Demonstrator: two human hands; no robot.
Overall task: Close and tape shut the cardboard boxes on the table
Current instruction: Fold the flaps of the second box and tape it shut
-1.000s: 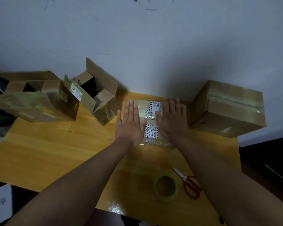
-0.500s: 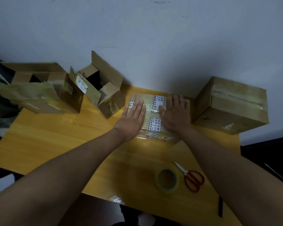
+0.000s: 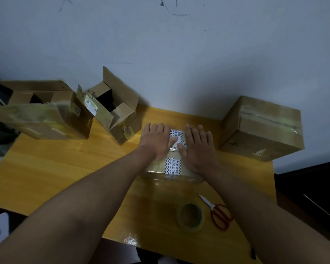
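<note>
**Both hands flat on the small box at centre frame**

You are pressing your left hand (image 3: 156,141) and your right hand (image 3: 199,149) palm-down, fingers straight and spread wide, on the top of the small box (image 3: 172,164) sitting mid-bench. Its striped printed label (image 3: 173,165) is showing between your hands. The bench (image 3: 51,168) is also carrying two open boxes in the upper left of the frame, a large one (image 3: 46,115) and a smaller one (image 3: 116,113) just beside it. A sealed box (image 3: 261,128) is sitting at the right. The tape roll (image 3: 190,216) and red-handled scissors (image 3: 217,212) are lying side by side in the lower right.
</note>
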